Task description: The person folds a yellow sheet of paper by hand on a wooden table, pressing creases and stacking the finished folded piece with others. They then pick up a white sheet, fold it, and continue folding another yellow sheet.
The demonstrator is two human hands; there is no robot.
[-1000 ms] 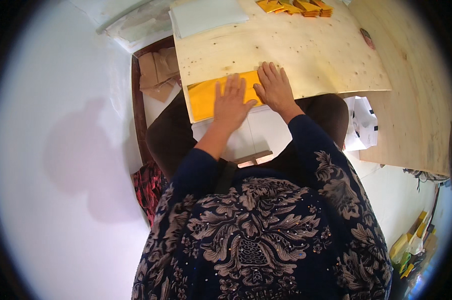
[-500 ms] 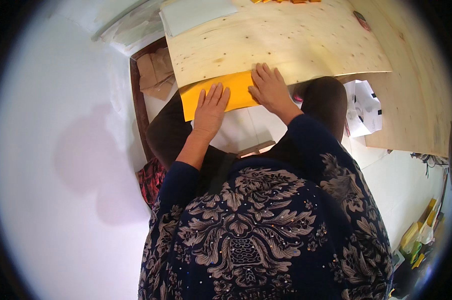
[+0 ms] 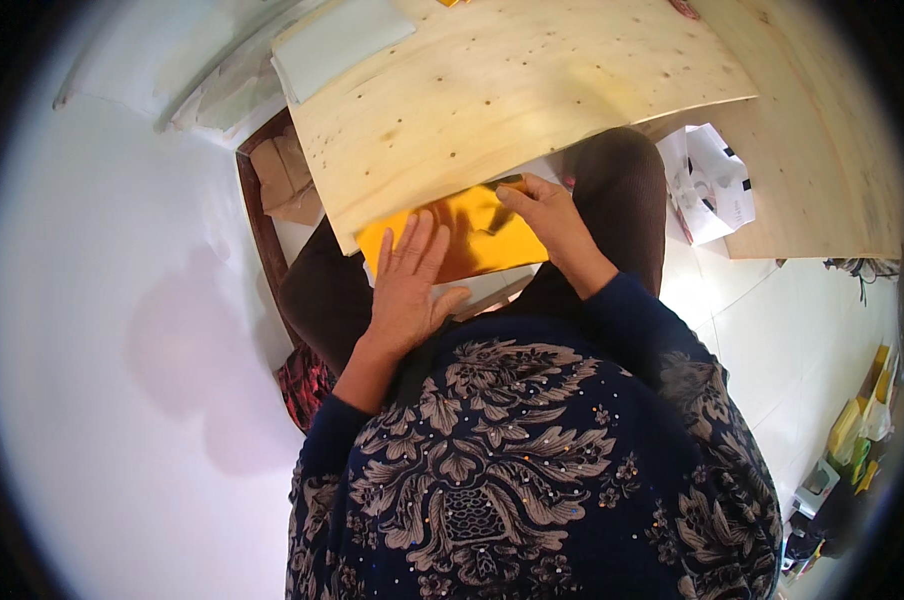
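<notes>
A shiny gold sheet of foil paper (image 3: 502, 248) lies at the near edge of the wooden board (image 3: 512, 80), jutting out over my lap. My left hand (image 3: 404, 290) rests on its left part with the fingers stretched and the thumb apart. At the sheet's upper right edge, my right hand (image 3: 562, 228) pinches it between thumb and bent fingers. Dark reflections cross the foil beside the right fingertips. Whether this is one sheet or several stacked ones I cannot tell.
Pale grey sheets (image 3: 342, 45) lie on the board's far left corner. Brown folded cardboard (image 3: 284, 178) sits below it on the left. A white bag (image 3: 714, 190) stands to the right of my knee. My knees (image 3: 617, 200) are just under the board's edge.
The matte yellow surface under my hands now shows as shiny gold. My right hand has gone from lying flat to pinching the sheet's edge. The view has shifted slightly.
</notes>
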